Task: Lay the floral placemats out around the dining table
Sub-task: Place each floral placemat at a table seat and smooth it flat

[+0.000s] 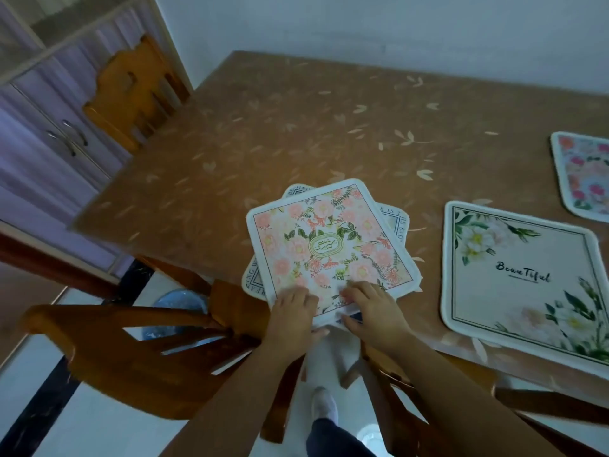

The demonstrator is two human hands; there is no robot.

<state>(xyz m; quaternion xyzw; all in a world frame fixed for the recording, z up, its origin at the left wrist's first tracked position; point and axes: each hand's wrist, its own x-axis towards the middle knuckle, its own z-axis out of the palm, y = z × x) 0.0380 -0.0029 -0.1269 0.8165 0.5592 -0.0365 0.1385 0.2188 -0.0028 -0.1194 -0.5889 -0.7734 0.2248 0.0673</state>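
Note:
A small stack of placemats lies at the near edge of the dining table point(296, 127). The top one, a pink floral placemat point(329, 245), sits askew over a lettered placemat point(393, 222) beneath. My left hand point(290, 311) grips the stack's near corner, fingers on top and thumb under the edge. My right hand point(372, 308) holds the same near edge beside it, fingers spread on the top mat. A "Beautiful" placemat point(524, 275) with white flowers lies flat to the right. A third placemat with pink roses point(583, 176) lies at the far right, cut off by the frame.
Wooden chairs stand at the near edge: one point(131, 351) to my left, another point(428, 407) under my right arm. A third chair point(131, 90) stands at the table's far left end before a cabinet point(49, 127). A blue bin point(184, 301) sits on the floor.

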